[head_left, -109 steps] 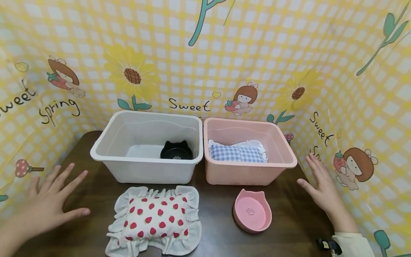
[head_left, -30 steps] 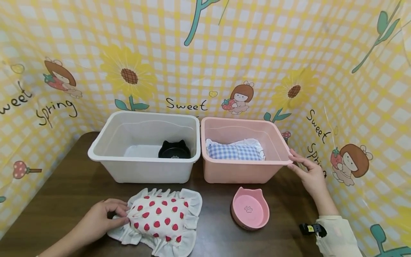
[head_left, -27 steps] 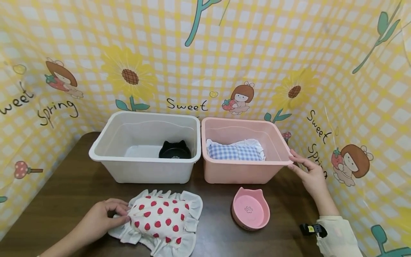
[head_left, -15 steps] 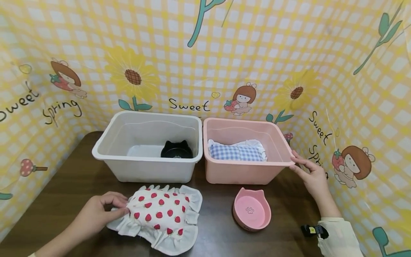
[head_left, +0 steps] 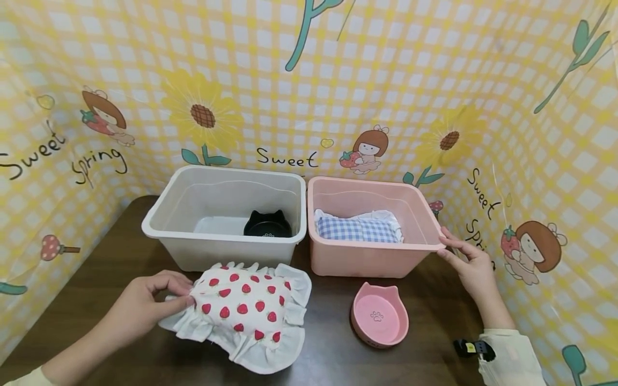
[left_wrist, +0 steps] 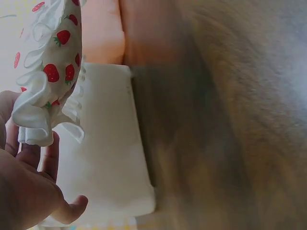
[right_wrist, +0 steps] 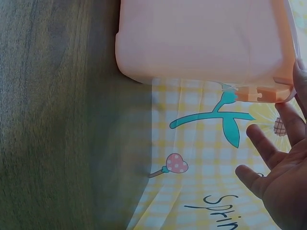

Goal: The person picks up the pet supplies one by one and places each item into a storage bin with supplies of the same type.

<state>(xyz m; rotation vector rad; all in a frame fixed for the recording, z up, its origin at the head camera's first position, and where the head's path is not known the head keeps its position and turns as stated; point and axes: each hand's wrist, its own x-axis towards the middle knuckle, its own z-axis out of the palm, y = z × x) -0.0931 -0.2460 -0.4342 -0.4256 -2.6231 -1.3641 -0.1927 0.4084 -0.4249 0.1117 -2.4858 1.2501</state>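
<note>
My left hand (head_left: 145,300) pinches the left ruffled edge of a small strawberry-print cushion (head_left: 243,305), which hangs tilted a little above the table. In the left wrist view the cushion (left_wrist: 60,57) is seen edge-on before the white bin (left_wrist: 105,148). At the right, my right hand (head_left: 468,262) holds the front right rim corner of a pink plastic bin (head_left: 367,262) between thumb and finger; its other fingers (right_wrist: 249,177) are spread. Inside that bin lies a blue checked cushion (head_left: 357,228). A black cat-eared bowl (head_left: 267,222) sits in the white bin, its lower front hidden.
A pink cat-eared bowl (head_left: 379,316) stands on the dark wooden table (head_left: 333,348) in front of the pink bin. The two bins stand side by side at the back. A yellow checked cloth (head_left: 270,91) encloses the back and sides.
Both hands first hovered apart. My left hand has taken hold of the strawberry cushion and raised it off the table. My right hand has come to the pink bin's rim and stays there.
</note>
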